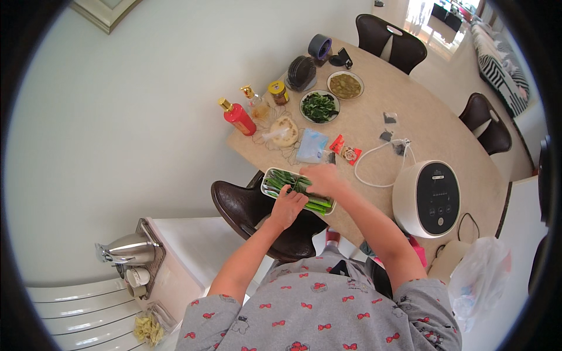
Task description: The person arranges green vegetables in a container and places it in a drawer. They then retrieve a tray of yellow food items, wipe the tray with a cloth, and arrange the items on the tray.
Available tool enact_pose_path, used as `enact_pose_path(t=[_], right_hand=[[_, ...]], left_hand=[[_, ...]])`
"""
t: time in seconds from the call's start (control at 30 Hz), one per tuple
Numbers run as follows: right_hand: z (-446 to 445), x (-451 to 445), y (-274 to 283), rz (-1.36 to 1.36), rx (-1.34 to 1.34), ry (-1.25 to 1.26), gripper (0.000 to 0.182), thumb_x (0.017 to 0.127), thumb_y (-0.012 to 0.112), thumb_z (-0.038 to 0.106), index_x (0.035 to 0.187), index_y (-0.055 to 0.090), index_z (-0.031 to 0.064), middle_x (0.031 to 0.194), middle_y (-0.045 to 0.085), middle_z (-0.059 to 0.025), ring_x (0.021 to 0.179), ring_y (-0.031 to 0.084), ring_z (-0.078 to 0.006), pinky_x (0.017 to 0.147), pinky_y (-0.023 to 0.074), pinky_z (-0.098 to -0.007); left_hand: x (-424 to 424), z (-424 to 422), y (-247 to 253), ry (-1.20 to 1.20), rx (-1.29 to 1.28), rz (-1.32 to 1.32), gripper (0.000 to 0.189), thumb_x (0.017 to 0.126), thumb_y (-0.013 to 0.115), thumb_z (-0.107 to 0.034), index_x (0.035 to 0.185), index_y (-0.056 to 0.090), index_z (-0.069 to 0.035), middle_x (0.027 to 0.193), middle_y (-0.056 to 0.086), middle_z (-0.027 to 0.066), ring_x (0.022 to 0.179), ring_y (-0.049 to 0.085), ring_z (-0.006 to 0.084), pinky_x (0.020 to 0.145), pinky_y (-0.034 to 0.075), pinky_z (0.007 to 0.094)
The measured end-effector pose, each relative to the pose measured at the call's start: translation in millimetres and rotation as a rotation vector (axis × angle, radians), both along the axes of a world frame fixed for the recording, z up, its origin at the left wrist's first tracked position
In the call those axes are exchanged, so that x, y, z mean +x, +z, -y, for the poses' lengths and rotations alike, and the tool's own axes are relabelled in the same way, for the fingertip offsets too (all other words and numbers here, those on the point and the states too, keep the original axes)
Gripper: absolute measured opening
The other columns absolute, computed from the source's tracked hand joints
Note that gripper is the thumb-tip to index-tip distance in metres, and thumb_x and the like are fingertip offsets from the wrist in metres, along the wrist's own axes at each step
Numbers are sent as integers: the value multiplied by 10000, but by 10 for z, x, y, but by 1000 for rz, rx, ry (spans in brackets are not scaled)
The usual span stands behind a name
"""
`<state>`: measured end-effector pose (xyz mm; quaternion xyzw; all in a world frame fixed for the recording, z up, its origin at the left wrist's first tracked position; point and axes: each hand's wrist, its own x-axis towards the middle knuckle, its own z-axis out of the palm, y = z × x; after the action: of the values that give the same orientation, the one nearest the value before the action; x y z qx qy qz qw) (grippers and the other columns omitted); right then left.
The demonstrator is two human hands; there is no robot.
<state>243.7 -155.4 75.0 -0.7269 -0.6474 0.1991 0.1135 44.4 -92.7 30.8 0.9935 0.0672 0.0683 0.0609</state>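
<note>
A white rectangular container (pixel 268 195) filled with long green vegetables (pixel 281 178) is at the table's near edge, above a dark chair. My left hand (pixel 287 208) reaches over its near side, thumb raised and fingers touching the greens. From the right, my right hand (pixel 324 179) comes over the far side, its fingertips down among the stalks. Some stalks (pixel 319 205) lie along the container's right end, below my right hand. Both sets of fingertips are partly hidden, so whether they grip any stalks is unclear.
A blue packet (pixel 311 145), a red snack packet (pixel 346 150) and round flatbread (pixel 284 131) lie beyond the container. Farther back are a bowl of leafy greens (pixel 319 106) and a red bottle (pixel 239 118). A white rice cooker (pixel 401 204) and its white cord (pixel 356 169) are right.
</note>
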Motion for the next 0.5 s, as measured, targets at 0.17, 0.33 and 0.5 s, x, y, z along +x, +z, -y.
enact_pose_path(t=[0.17, 0.33, 0.5], right_hand=[[399, 391, -249, -126, 15, -157, 341, 790, 734, 248, 1086, 633, 111, 1027, 713, -80, 979, 685, -285, 797, 544, -402], [631, -2, -365, 118, 102, -201, 356, 780, 771, 235, 1088, 624, 133, 1016, 658, -83, 977, 664, -308, 743, 538, -419], [764, -136, -422, -104, 334, -325, 323, 807, 734, 122, 1106, 612, 117, 1089, 612, -87, 963, 653, -329, 768, 540, -434]], left_hand=[[56, 10, -15, -1, -35, 44, 175, 848, 575, -63, 1003, 611, -138, 961, 656, 7, 962, 631, 198, 1094, 339, 468], [73, -7, -9, 16, -31, 45, 175, 847, 591, -68, 1004, 617, -140, 957, 661, 8, 953, 635, 200, 1078, 354, 467], [191, 3, 40, 88, 24, 86, 224, 883, 554, -110, 1098, 613, -133, 1032, 627, 39, 1043, 602, 212, 1098, 344, 461]])
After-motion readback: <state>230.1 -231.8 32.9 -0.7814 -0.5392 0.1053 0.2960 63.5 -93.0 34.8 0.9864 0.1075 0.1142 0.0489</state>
